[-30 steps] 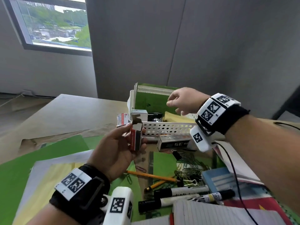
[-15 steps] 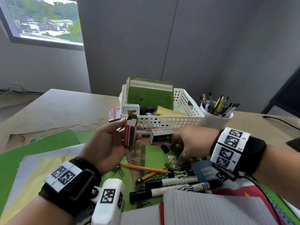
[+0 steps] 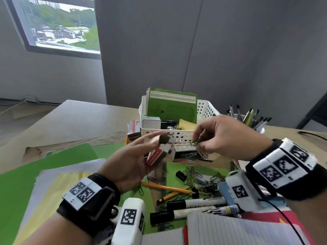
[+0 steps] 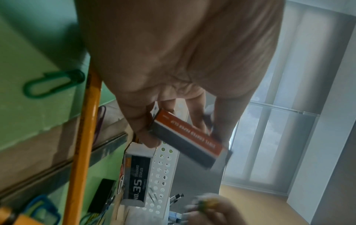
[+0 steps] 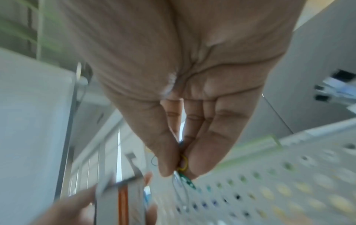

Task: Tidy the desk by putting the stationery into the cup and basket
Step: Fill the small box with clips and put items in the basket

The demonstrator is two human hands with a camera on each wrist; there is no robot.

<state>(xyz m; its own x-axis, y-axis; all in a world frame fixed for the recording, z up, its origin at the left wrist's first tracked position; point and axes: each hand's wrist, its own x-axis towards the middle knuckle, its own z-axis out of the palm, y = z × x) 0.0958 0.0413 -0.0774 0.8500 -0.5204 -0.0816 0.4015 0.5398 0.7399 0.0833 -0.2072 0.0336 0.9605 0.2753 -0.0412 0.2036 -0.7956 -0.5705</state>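
My left hand [image 3: 134,156] grips a small red and grey paper clip box [image 3: 158,154] with its flap open, held above the desk in front of the white perforated basket [image 3: 203,110]. The same box [image 4: 189,137] shows in the left wrist view, held between thumb and fingers. My right hand [image 3: 217,138] pinches a few coloured paper clips [image 3: 193,143] just right of the box's open end. In the right wrist view the paper clips [image 5: 184,170] stick out between thumb and fingertips. A white cup [image 3: 261,129] of pens stands right of the basket.
A staples box [image 3: 185,152] lies against the basket's front. Loose paper clips [image 3: 196,177], binder clips, two pencils [image 3: 168,189] and two markers [image 3: 192,207] lie on green paper. A lined notebook [image 3: 238,228] sits near the front edge. A green book [image 3: 172,106] stands in the basket.
My right hand went from above the basket down to the clip pile, then rose with paper clips pinched towards the box. The left hand tilted the box's open end to the right.
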